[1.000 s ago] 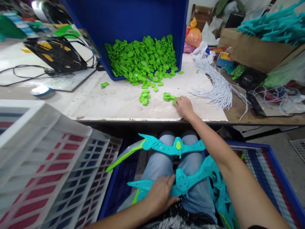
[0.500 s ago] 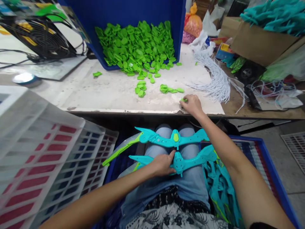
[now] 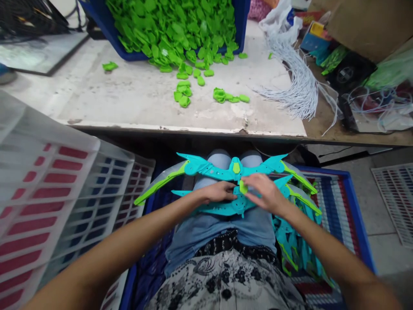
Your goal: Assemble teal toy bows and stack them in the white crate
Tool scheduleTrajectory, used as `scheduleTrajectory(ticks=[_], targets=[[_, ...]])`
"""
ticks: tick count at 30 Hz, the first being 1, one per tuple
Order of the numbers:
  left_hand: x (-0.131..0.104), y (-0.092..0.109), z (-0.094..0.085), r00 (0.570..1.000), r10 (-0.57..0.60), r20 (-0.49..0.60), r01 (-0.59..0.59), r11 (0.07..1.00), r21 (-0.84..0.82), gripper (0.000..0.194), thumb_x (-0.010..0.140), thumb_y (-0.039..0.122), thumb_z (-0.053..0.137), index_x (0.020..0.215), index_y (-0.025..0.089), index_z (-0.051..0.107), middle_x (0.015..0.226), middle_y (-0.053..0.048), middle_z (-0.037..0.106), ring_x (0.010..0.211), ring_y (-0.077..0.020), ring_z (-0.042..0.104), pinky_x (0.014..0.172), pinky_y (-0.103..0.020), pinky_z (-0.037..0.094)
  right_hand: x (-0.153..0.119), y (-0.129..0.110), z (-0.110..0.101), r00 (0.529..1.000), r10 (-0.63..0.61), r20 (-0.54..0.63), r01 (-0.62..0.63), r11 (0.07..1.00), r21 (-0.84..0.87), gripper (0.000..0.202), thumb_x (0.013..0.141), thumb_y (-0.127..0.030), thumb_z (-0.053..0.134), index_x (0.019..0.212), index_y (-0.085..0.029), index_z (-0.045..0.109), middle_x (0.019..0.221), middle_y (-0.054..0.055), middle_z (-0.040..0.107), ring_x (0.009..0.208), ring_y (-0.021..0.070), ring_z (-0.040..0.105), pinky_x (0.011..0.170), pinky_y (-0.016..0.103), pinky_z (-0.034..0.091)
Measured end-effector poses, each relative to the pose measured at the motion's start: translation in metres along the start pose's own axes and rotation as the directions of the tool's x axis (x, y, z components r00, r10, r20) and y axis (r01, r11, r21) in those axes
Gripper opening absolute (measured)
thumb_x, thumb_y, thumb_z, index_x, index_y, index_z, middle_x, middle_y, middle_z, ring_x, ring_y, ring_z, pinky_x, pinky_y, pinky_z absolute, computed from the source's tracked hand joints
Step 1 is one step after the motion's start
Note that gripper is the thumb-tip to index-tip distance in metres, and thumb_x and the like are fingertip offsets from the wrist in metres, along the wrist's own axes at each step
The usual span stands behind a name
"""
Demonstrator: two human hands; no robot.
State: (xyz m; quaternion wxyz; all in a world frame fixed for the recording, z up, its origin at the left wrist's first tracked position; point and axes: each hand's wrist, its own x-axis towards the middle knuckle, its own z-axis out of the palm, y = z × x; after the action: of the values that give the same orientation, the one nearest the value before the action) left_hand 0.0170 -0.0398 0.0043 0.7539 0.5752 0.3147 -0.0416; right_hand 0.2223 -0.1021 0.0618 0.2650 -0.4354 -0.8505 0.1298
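Half a second ago my right hand [image 3: 266,191] was at the front edge of the table [image 3: 145,105]; now it has come down over my lap with a small green piece [image 3: 243,187] pinched between thumb and fingers. The piece sits just above the middle of the near bow [image 3: 222,209], and I cannot tell whether it touches the turquoise plastic

My left hand [image 3: 221,191] has stayed on that bow, just left of its middle, fingertips now close beside those of my right; I cannot tell whether its fingers close around the bow or only press on it. The near bow lies across my thighs, farther up in view than a second ago

Beyond it the far bow [image 3: 219,173] lies across my knees as before, a green inset [image 3: 236,167] at its centre. My forearm hid its right end earlier; now both green-edged tips show

My view has tipped downward, so less of the blue bin [image 3: 244,26] shows, with its heap of green pieces [image 3: 177,30]. On the table the short row of loose pieces [image 3: 219,95] matches half a second ago, with the white strings [image 3: 300,94] to its right
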Motion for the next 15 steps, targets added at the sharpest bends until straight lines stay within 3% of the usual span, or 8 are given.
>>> scheduleTrajectory(ticks=[4,10,15], targets=[[0.001,-0.001,-0.002,0.999,-0.028,0.040,0.030,0.998,-0.048,0.040,0.068,0.046,0.072,0.091,0.015,0.063,0.078,-0.002,0.061,0.071,-0.0158,0.052,0.062,-0.025,0.040,-0.049,-0.029,0.027,0.999,0.021,0.043,-0.019,0.998,-0.055,0.019,0.092,-0.021,0.050,0.107,-0.014,0.060,0.113,0.011,0.068,0.098,0.0235,0.060,0.080,0.038,0.048],[0.001,-0.003,-0.002,0.999,-0.009,0.053,0.012,0.998,-0.057,0.039,0.070,0.047,0.070,0.090,0.015,0.062,0.078,-0.001,0.059,0.073,-0.0153,0.050,0.064,-0.025,0.038,-0.045,-0.030,0.039,1.000,-0.002,0.012,0.004,0.989,-0.149,0.019,0.093,-0.017,0.048,0.108,-0.012,0.060,0.116,0.013,0.067,0.101,0.0240,0.060,0.078,0.037,0.046],[-0.002,0.001,-0.003,0.997,0.001,0.082,0.003,0.999,-0.052,0.038,0.069,0.047,0.069,0.090,0.016,0.061,0.075,0.001,0.055,0.068,-0.0132,0.046,0.060,-0.024,0.036,-0.045,-0.034,0.045,0.999,0.041,-0.002,-0.041,0.984,-0.172,0.038,0.095,-0.018,0.046,0.131,-0.008,0.046,0.109,0.016,0.069,0.106,0.0248,0.060,0.079,0.038,0.045]])
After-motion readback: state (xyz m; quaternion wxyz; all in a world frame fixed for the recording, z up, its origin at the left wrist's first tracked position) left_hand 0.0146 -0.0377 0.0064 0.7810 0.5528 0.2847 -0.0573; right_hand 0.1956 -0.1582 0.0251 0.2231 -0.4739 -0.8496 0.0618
